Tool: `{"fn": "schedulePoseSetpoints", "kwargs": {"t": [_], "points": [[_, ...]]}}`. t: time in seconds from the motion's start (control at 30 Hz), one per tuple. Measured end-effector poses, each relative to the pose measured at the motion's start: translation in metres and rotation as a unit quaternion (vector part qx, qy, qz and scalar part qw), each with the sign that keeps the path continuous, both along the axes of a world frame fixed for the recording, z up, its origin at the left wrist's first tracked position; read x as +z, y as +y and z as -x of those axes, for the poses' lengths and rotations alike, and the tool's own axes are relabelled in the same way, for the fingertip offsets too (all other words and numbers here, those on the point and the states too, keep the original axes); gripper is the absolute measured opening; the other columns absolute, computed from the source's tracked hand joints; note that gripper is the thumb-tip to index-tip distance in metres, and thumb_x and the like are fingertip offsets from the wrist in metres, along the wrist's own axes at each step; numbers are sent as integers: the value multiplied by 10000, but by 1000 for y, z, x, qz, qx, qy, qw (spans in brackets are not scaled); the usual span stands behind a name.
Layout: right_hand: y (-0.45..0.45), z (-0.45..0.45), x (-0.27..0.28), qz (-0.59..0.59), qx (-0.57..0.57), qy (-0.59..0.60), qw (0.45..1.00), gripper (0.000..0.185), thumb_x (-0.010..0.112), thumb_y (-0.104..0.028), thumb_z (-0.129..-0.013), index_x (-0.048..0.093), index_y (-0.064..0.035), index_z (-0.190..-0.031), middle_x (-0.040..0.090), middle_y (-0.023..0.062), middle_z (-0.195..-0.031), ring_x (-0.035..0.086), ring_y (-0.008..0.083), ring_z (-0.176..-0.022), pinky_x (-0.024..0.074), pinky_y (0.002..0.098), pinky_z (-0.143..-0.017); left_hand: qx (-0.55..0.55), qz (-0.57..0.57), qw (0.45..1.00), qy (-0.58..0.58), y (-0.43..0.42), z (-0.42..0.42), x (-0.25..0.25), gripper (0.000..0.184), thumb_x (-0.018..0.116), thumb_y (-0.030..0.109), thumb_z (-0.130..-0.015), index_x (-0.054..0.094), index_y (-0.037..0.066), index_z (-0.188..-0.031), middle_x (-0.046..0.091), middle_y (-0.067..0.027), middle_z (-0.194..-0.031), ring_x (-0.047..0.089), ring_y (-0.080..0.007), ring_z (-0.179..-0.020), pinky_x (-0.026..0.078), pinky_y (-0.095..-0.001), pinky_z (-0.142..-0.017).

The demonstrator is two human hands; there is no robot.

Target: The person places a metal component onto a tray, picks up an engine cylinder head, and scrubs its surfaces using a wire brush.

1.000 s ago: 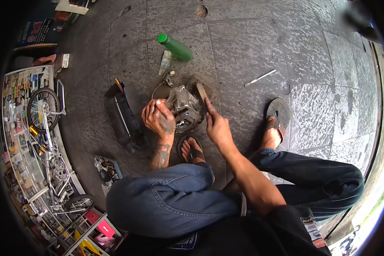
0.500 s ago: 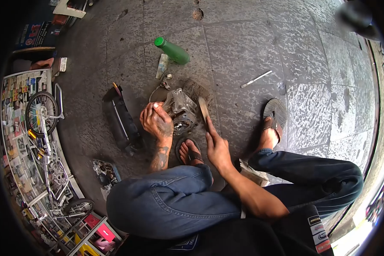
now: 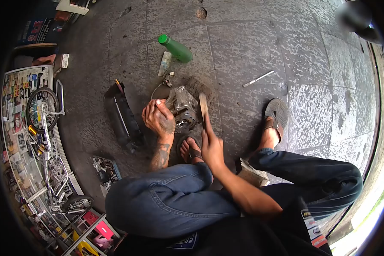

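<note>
Nearest are the bent knees in blue jeans (image 3: 170, 200). Beyond them, the right hand (image 3: 212, 149) is closed around the handle of a brush (image 3: 204, 106), its slightly blurred head just beside the right side of a metal engine casing (image 3: 183, 101). The left hand (image 3: 158, 118), fingers curled, is at the casing's left edge; whether it grips it, I cannot tell. The casing sits on the stone floor (image 3: 243, 47), just beyond a sandalled foot (image 3: 190, 149). A long black plastic part (image 3: 123, 115) lies to its left. Farther off lies a green bottle (image 3: 176, 48), with a thin white rod (image 3: 258, 79) to the right.
</note>
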State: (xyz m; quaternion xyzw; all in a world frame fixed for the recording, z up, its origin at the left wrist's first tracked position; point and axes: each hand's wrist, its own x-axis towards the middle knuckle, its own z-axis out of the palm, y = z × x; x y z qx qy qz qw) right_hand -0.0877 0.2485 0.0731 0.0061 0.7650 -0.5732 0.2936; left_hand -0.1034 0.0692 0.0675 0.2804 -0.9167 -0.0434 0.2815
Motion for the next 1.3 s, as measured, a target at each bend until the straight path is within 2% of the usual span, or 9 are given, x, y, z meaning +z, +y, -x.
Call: {"fn": "schedulePoseSetpoints", "kwargs": {"t": [0.23, 0.47, 0.63, 0.7, 0.9, 0.97, 1.03, 1.17, 1.3], "points": [[-24, 27, -26, -52, -3, 92, 994, 577, 481, -45, -964, 337, -198, -1501, 596, 277, -721, 656, 345, -601, 514, 353, -628, 3, -7, 1000, 12, 3, 2, 3, 423, 400, 195, -988, 705, 37, -741, 691, -80, -834, 652, -284, -846, 461, -388, -845], [-48, 29, -10, 20, -76, 9, 997, 529, 471, -78, -997, 356, -212, -1495, 512, 200, -545, 483, 217, -387, 449, 338, -431, 4, 0, 1000, 6, 7, -3, 2, 416, 399, 192, -983, 702, 38, -742, 689, -79, -831, 653, -287, -857, 462, -388, -845], [-32, 7, 7, 75, -83, -63, 992, 521, 488, -98, -981, 373, -176, -1483, 606, 312, -817, 646, 207, -599, 488, 377, -598, 5, -17, 1000, 0, 1, 1, 1, 476, 349, 265, -1004, 699, 23, -791, 707, -106, -842, 652, -332, -818, 471, -417, -822], [-53, 23, -24, 17, -92, 110, 990, 533, 458, -112, -1015, 317, -228, -1516, 526, 98, -536, 499, 108, -447, 457, 314, -467, 9, -11, 1000, 1, 4, 0, -1, 434, 384, 219, -993, 693, 25, -759, 690, -80, -842, 649, -296, -850, 459, -393, -854], [-28, -18, 16, 163, -140, -39, 976, 510, 470, -123, -1009, 343, -182, -1499, 524, 181, -564, 453, 150, -433, 432, 362, -468, 3, -1, 1000, 17, 1, 1, -1, 428, 391, 219, -993, 698, 29, -762, 694, -94, -839, 653, -304, -858, 465, -401, -844], [-36, 27, 12, 32, -49, -11, 998, 530, 456, -94, -1016, 322, -214, -1514, 482, 41, -534, 421, 82, -450, 442, 283, -459, 14, -28, 999, 13, 5, 6, 3, 428, 395, 216, -991, 698, 25, -756, 695, -95, -838, 653, -303, -859, 465, -398, -847], [-33, 21, 14, 34, -54, 9, 998, 528, 452, -87, -1017, 328, -223, -1512, 471, 30, -527, 422, 77, -448, 444, 276, -459, 11, -11, 1000, 2, 4, 2, 4, 434, 390, 214, -991, 697, 28, -747, 697, -95, -840, 654, -302, -856, 464, -396, -849], [-16, -7, 18, 121, -82, -12, 989, 511, 484, -101, -994, 369, -188, -1484, 551, 241, -637, 508, 246, -464, 461, 392, -525, -1, -16, 1000, 10, 1, 2, 2, 438, 385, 216, -993, 699, 35, -746, 700, -96, -841, 658, -297, -852, 463, -397, -849], [-32, 24, -9, 77, -58, 106, 990, 523, 507, -94, -970, 384, -174, -1473, 594, 304, -777, 590, 414, -592, 493, 417, -621, 4, 6, 1000, 2, 3, 2, 2, 429, 389, 209, -991, 705, 36, -757, 702, -85, -841, 659, -287, -846, 465, -396, -848]]}}
